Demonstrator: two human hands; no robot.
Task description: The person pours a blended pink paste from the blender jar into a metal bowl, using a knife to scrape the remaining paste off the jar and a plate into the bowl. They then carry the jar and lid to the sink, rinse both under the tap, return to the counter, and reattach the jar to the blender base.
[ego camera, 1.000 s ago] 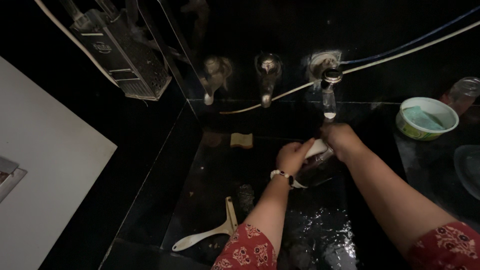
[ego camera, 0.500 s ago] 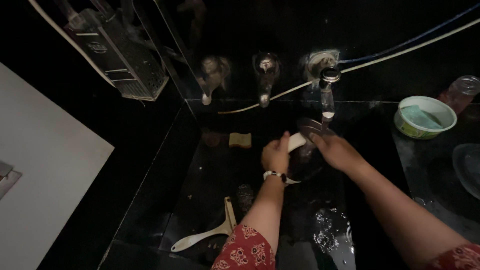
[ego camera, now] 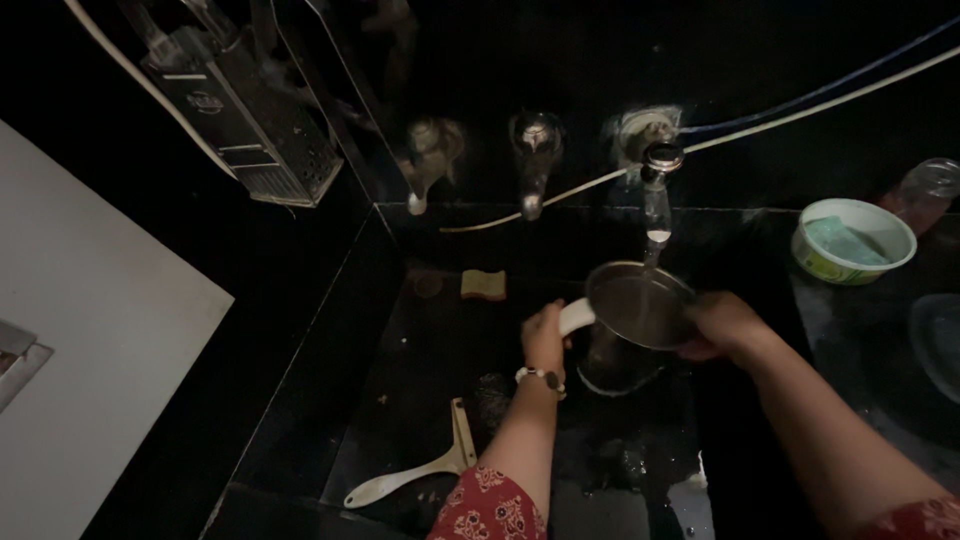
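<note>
pot: small steel pan (ego camera: 640,305) is held upright under the right tap (ego camera: 657,190), mouth up, above the sink (ego camera: 440,400) floor
left hand: left hand (ego camera: 545,335) is clenched round the white handle (ego camera: 577,316) of the pot
right hand: right hand (ego camera: 725,325) is clasped on the pot's right rim and wall
water: a thin stream seems to fall from the tap into the pot; hard to confirm in the dark
step, judged: rinsing is best done with the pot kept level under the spout and both grips kept firm, since the wet rim may slip
back edge: spout end sits just above the pot's rim; little room is left upward there
left room: open sink floor is seen left of the pot; a sponge (ego camera: 483,284) lies near the back wall, a white spatula (ego camera: 415,470) near the front
right edge: counter ledge runs just beside the right forearm; a green tub (ego camera: 852,240) and a jar (ego camera: 925,190) stand on it, well apart from the pot
other taps: two more taps (ego camera: 530,160) are mounted left, clear of the hands
grater: grater (ego camera: 240,110) hangs at upper left, well apart
</note>
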